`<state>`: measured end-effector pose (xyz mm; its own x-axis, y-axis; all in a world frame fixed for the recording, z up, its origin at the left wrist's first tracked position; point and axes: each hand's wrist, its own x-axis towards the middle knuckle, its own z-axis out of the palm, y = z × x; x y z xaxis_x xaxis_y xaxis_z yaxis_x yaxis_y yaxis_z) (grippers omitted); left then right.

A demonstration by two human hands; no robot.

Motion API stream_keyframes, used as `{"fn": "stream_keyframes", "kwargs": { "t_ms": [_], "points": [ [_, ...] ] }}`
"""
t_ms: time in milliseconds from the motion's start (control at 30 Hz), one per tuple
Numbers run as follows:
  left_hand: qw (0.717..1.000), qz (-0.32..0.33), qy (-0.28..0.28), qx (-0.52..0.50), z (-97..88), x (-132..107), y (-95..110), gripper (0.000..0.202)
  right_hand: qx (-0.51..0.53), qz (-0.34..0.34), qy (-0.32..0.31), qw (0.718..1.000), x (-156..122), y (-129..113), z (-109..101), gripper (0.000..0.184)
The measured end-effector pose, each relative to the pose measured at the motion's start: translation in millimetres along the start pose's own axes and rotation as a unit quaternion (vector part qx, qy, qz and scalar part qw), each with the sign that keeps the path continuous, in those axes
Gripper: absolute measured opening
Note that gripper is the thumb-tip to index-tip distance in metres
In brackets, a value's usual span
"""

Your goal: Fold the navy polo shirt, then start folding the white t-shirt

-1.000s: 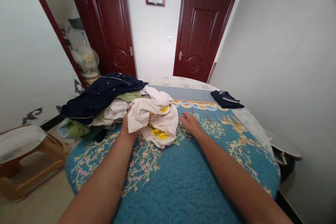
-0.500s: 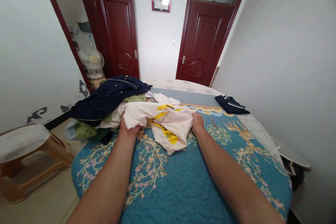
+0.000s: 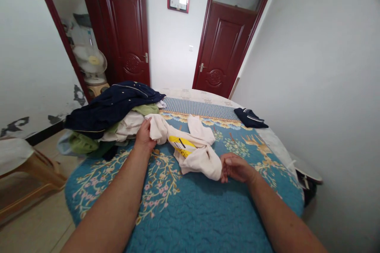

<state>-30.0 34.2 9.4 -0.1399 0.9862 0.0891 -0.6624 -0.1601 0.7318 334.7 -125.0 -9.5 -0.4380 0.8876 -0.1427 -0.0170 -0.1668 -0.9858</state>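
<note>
A cream shirt (image 3: pixel 202 163) with a yellow and black print lies bunched and twisted across the table in front of me. My left hand (image 3: pixel 145 136) is closed around its left end, fingers pinching the cloth. At the right end, my right hand (image 3: pixel 236 168) has its fingers curled against the edge of the fabric, gripping it. One flap of the shirt sticks up toward the far side. Close by my left hand is a heap of clothes with a navy garment (image 3: pixel 115 104) on top and green and pale ones beneath.
A blue floral quilted cover (image 3: pixel 190 213) is spread over the table. A folded navy garment (image 3: pixel 251 118) lies at the far right edge. A plastic stool (image 3: pixel 32 170) stands to the left, and a fan (image 3: pixel 92 60) is near the open door. Walls flank the table.
My right hand has moved nearer to me and a little right, pulling its end of the shirt along. The shirt is more twisted, with less print showing. The view has shifted slightly.
</note>
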Motion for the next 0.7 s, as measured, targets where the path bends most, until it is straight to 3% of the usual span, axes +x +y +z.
{"fn": "stream_keyframes", "kwargs": {
  "t_ms": [67, 167, 267, 333, 433, 533, 600, 700],
  "points": [
    [1.0, 0.019, 0.003, 0.015, 0.1, -4, -4, 0.041, -0.061, -0.056, 0.103, 0.991, 12, -12, -4, 0.033],
    [0.994, 0.029, 0.0, 0.102, -0.5, -8, -11, 0.05, -0.241, -0.116, 0.273, 0.924, 46, -23, -14, 0.033],
    [0.973, 0.028, -0.013, 0.23, -4.0, -11, -19, 0.06, -0.44, -0.14, 0.271, 0.845, 78, -17, -22, 0.054],
    [0.946, 0.048, -0.009, 0.321, -8.1, -11, -22, 0.062, -0.507, -0.137, 0.244, 0.815, 92, -8, -24, 0.041],
    [0.901, 0.089, 0.002, 0.425, -12.9, -10, -20, 0.048, -0.495, -0.126, 0.265, 0.818, 99, 3, -29, 0.025],
    [0.89, 0.145, 0.002, 0.431, -11.4, -10, -6, 0.033, -0.427, -0.131, 0.332, 0.831, 86, 1, -45, 0.028],
    [0.888, 0.194, 0.016, 0.416, -6.4, -11, 6, 0.032, -0.391, -0.138, 0.406, 0.814, 70, -8, -59, 0.032],
    [0.875, 0.253, 0.046, 0.41, 5.3, -12, 25, 0.032, -0.364, -0.142, 0.514, 0.764, 40, -31, -80, 0.042]
  ]
}}
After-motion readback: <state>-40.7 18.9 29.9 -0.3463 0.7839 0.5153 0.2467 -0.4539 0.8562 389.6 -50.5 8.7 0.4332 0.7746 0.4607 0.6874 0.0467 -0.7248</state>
